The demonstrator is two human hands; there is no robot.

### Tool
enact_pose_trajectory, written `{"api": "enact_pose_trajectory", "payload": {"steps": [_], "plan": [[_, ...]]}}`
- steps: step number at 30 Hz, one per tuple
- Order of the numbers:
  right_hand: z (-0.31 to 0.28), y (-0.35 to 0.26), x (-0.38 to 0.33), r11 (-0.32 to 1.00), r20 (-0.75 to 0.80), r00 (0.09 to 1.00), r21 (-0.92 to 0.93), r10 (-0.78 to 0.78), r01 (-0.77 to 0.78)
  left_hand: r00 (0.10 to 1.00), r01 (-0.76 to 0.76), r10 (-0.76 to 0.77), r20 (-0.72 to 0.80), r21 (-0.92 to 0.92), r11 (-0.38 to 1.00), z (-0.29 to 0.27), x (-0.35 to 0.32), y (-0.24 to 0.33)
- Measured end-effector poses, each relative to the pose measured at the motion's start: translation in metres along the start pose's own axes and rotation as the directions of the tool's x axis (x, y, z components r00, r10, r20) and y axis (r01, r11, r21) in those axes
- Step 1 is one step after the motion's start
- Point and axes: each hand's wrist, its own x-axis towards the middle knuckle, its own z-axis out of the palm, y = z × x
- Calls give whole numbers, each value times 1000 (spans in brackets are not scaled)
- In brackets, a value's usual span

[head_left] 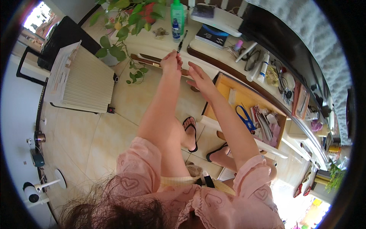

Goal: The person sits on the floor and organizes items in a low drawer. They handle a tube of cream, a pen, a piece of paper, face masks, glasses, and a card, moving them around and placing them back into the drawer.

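My left hand (pixel 171 63) is raised over the edge of a white cabinet top (pixel 152 44), its fingers pinched on a thin black pen (pixel 180 44) that points up and away. My right hand (pixel 198 78) hovers just to the right of it, fingers spread and holding nothing, above the near corner of an open wooden drawer (pixel 225 86). The drawer holds blue-handled scissors (pixel 244 116), papers and small clutter.
On the cabinet top stand a green bottle (pixel 177 11), a small blue bottle (pixel 175 30), a dark book (pixel 211 36) and a trailing leafy plant (pixel 124 23). A white radiator heater (pixel 84 82) stands on the tiled floor at left. My sandalled feet (pixel 190 133) are below the drawer.
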Motion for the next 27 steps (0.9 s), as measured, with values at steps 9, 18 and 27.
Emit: {"api": "enact_pose_trajectory", "payload": {"steps": [9, 18, 27], "plan": [[-125, 63, -120, 804, -34, 994, -592, -99, 60, 620, -378, -385, 684, 690, 617, 25, -91, -73], [-205, 96, -231, 587, -233, 965, -767, 119, -257, 315, -839, -791, 524, 544, 26, 8, -147, -176], [-271, 116, -219, 667, -209, 956, -686, 204, -292, 283, -833, -912, 298, 548, -79, 29, -155, -179]]}}
